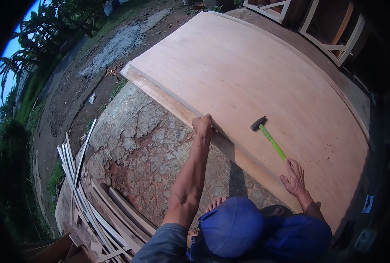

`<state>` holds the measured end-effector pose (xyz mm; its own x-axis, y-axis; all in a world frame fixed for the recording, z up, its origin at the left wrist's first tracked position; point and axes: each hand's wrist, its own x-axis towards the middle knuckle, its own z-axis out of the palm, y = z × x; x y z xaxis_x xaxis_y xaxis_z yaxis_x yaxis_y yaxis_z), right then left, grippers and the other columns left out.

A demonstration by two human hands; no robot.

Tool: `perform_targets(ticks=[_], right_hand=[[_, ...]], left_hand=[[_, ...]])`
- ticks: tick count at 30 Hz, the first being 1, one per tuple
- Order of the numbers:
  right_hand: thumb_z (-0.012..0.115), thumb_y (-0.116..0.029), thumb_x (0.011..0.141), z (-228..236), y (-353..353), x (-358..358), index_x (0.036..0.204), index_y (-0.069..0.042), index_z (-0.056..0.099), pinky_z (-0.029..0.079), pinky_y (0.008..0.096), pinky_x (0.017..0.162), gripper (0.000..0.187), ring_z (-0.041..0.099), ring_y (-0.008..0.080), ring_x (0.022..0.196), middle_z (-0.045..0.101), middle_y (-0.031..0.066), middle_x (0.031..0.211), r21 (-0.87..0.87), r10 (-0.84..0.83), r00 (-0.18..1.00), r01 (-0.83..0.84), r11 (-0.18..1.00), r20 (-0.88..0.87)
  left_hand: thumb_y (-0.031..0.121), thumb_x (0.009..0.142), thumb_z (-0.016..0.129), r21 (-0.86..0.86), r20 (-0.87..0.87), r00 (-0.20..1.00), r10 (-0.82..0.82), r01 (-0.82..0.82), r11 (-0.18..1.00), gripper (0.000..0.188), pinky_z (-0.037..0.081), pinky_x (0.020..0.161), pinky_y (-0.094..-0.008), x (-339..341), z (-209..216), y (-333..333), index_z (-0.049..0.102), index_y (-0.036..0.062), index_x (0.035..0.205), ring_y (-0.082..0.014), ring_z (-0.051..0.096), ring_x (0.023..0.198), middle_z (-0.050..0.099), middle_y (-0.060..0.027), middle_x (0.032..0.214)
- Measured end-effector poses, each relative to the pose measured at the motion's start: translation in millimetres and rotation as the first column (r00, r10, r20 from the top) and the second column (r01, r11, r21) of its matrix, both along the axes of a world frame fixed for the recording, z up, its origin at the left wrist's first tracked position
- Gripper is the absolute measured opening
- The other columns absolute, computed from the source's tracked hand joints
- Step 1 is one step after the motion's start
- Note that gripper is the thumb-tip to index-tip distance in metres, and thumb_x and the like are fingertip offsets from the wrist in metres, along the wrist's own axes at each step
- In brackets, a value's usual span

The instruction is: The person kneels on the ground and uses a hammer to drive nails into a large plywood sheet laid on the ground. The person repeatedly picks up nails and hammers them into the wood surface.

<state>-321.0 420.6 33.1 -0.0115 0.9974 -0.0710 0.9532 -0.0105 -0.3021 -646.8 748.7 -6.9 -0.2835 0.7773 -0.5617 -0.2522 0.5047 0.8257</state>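
A large pale plywood sheet (247,79) lies before me, with a long wooden strip (160,95) along its near left edge. My left hand (202,124) is closed round this strip about midway along; its fingertips are partly hidden. On the plywood rests a hammer (271,141) with a dark head and a bright green handle, its head pointing away from me. Close to the handle's lower end is my right hand (295,177), fingers stretched out and thumb apart, low over the sheet. The fingertips reach the handle's end without wrapping round it.
Cracked concrete (146,136) lies below the sheet's left edge. Several thin wood strips (78,184) and thicker boards (122,215) are piled at lower left. Wooden frames (335,33) stand at the far right. My blue-clothed knees (232,225) are close to the sheet's near edge.
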Motion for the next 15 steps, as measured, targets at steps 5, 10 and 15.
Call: perform_targets(ticks=[5,10,15], right_hand=[[0.059,-0.043,0.095,-22,4,-14,0.152,-0.003,0.043,0.031,0.0548,0.115,0.072,0.040,0.0433,0.140,0.042,0.0230,0.153,0.094,0.072,0.996,-0.067,0.993,-0.056],[0.060,-0.043,0.094,-32,-11,-3,0.150,-0.003,0.046,0.031,0.0555,0.115,0.070,0.040,0.0421,0.140,0.043,0.0220,0.152,0.157,0.089,0.995,-0.081,0.984,-0.045],[0.070,-0.047,0.089,4,-49,27,0.147,-0.015,0.054,0.032,0.0522,0.114,0.068,0.042,0.0370,0.140,0.045,0.0154,0.152,0.059,-0.018,1.000,0.017,0.998,0.002]], left_hand=[[0.012,0.086,0.070,0.058,-0.131,0.991,-0.026,0.034,0.998,0.023,0.055,0.053,-0.0427,-47,-18,-8,0.061,-0.0071,0.094,-0.0258,0.066,0.066,0.066,-0.0160,0.081],[0.018,0.088,0.072,0.098,-0.290,0.956,-0.033,0.064,0.993,0.033,0.056,0.055,-0.0366,-48,-26,-28,0.061,-0.0098,0.101,-0.0234,0.068,0.069,0.068,-0.0161,0.082],[0.028,0.094,0.072,0.017,-0.324,0.833,-0.448,0.478,0.878,0.039,0.058,0.057,-0.0379,59,-22,-57,0.073,-0.0112,0.096,-0.0255,0.070,0.060,0.072,-0.0187,0.073]])
